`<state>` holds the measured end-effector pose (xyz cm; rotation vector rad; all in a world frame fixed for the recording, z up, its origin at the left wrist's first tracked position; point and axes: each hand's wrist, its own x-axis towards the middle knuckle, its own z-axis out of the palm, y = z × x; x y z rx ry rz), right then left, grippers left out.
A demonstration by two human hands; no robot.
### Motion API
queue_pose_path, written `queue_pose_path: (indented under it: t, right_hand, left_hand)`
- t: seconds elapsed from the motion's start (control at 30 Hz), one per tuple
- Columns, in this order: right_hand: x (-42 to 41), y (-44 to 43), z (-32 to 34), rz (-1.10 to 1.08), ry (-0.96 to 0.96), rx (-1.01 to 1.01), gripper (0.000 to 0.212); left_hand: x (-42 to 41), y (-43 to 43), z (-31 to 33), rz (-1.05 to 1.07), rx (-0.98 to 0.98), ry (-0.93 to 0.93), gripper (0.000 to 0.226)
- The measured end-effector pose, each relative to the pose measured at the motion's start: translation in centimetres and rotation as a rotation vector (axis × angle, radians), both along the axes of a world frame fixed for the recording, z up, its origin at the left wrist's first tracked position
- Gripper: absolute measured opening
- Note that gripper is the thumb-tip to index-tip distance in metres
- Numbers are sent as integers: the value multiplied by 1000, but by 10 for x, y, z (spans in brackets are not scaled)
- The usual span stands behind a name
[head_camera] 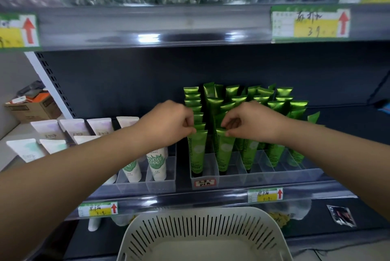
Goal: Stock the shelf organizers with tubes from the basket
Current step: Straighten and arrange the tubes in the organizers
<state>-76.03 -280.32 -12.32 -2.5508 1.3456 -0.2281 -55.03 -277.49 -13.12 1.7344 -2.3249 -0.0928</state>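
- On the middle shelf, the left hand (168, 122) pinches the top edge of the front green tube (197, 151) in the leftmost lane of the clear organizer (263, 173).
- One lane over, the right hand (251, 122) pinches the neighbouring tube (223, 151) by its top.
- Both tubes stand cap-down, with green rows packed behind.
- To the left, white tubes (157, 161) stand in another tray.
- The basket (202, 235) sits below, in front.
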Motion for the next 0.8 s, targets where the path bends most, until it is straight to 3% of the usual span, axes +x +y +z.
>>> queue_pose_path:
  t: [0.13, 0.57, 0.8]
  right_hand:
    - [2, -2, -8, 23, 53, -31, 30]
    - [-2, -2, -14, -11, -80, -26, 22]
    - [-4, -1, -11, -5, -50, -3, 31]
  left_hand:
    - [-4, 0, -5, 13, 44, -49, 15]
    - [-8, -1, -8, 20, 37, -105, 21]
    - [-9, 2, -5, 37, 35, -122, 20]
